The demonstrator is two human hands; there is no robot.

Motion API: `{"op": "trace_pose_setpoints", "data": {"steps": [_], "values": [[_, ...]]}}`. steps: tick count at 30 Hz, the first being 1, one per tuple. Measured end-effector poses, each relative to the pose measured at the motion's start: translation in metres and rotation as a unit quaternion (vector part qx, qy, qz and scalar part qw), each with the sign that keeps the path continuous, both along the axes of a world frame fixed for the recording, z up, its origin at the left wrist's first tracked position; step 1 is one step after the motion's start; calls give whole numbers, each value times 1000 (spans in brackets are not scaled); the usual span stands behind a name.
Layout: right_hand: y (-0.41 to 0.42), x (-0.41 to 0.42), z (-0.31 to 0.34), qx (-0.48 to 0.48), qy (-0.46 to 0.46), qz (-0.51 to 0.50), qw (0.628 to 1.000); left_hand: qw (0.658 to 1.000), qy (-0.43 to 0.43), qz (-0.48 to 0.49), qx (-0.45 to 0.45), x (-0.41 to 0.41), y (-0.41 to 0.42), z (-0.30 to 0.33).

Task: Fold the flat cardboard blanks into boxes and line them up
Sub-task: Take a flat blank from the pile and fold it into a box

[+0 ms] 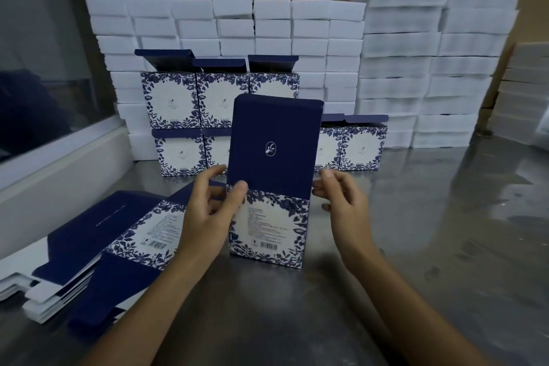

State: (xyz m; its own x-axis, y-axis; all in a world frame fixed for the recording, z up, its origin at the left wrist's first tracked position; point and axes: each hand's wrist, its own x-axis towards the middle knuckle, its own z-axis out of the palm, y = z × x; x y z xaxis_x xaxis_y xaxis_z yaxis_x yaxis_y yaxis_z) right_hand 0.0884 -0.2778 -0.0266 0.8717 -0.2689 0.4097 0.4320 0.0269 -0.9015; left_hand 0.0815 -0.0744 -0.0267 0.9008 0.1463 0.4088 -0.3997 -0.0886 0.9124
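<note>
Gripping matte floral box (269, 229), left hand (208, 214).

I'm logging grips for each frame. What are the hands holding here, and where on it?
The left hand grips the half-folded box at its upper left edge, thumb on the front. The right hand is open at its right edge; contact can't be told.

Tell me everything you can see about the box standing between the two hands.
The box stands upright on the metal table. It looks like printed cardboard: a white panel with small text and a barcode, framed by blue leaves. Its dark blue lid flap, marked with a small white logo, stands open. The left hand grips its left edge, thumb on the front; the right hand is beside its right edge.
</note>
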Motion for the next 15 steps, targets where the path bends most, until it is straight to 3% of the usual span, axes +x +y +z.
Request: {"op": "trace_pose_setpoints", "data": {"steps": [4,9,12,15], "values": [[6,-2,1,-9,-3,72,997,999,-10,-5,-30,-3,-4,5],[5,-3,1,2,9,59,998,999,-21,33,-20,-2,-8,5],[8,-3,1,-21,-8,20,1000,991,-79,87,71,-7,-12,5],[10,-5,1,-164,-84,-69,980,960,-165,127,189,-10,-14,4]]}}
